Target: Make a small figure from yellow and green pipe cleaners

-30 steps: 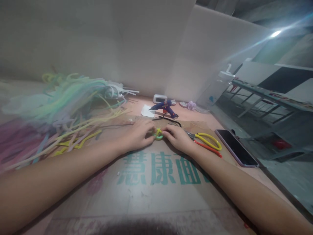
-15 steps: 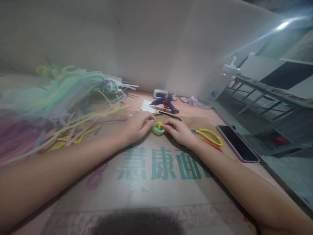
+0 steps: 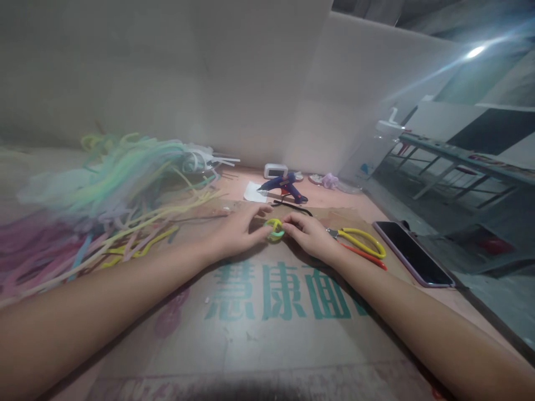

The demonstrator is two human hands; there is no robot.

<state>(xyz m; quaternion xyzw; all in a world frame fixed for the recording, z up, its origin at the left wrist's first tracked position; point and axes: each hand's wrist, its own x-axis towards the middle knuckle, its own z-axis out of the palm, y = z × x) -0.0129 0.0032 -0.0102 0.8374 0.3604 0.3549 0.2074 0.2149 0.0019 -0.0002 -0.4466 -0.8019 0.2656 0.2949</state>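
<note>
A small ring-like piece of bent yellow and green fuzzy stems (image 3: 275, 236) is between my hands, over the middle of the cardboard. My right hand (image 3: 308, 234) pinches its right side between thumb and fingers. On the other side, my left hand (image 3: 237, 231) has its thumb at the ring's left edge, with the index finger raised and apart from the thumb. Just beyond the hands lies a dark cord (image 3: 292, 208), and behind it a blue glue gun (image 3: 284, 185) has its nozzle over a white paper (image 3: 253, 192).
Pliers with yellow and orange handles (image 3: 363, 240) lie right of my right hand, beside a phone (image 3: 412, 253). A heap of colored fuzzy stems (image 3: 137, 167) spreads at left. A small white clock-like device (image 3: 276, 170) stands at the back. Printed cardboard (image 3: 259, 345) covers the table.
My left index finger has lifted away from its thumb, widening the gap at the ring. My right hand keeps its pinch. The whole view has shifted slightly, with things appearing lower.
</note>
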